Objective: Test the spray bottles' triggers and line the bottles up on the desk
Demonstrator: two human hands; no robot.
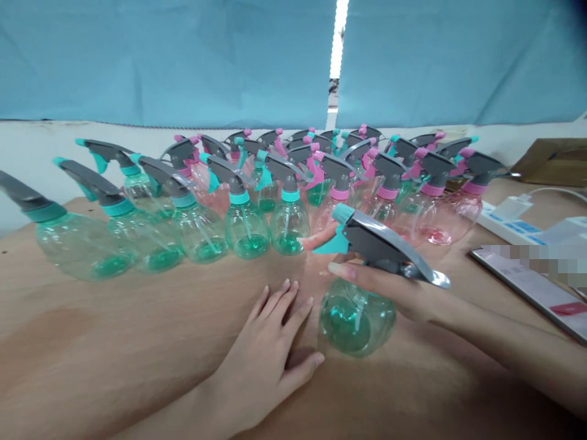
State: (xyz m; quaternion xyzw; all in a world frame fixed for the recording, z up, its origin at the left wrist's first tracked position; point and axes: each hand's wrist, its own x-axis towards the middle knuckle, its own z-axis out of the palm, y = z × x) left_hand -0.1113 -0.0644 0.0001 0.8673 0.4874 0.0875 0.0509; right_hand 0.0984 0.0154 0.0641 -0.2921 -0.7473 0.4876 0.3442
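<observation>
My right hand [389,284] is wrapped round the neck of a green spray bottle [353,327], below its grey trigger head with a turquoise nozzle and trigger. This bottle tilts a little, and I cannot tell whether its base touches the table. My left hand [266,348] lies flat on the wooden table [151,342], fingers apart, just left of the held bottle and holding nothing. Beyond my hands stands a front row of clear green spray bottles [247,229] with turquoise collars. Pink spray bottles [339,201] with pink collars stand to their right.
Several more green and pink spray bottles crowd behind the front row. At the right are a white power strip [513,223] with plugs, a phone [527,287] and a brown cardboard box [553,162]. A blue curtain [183,61] hangs at the back.
</observation>
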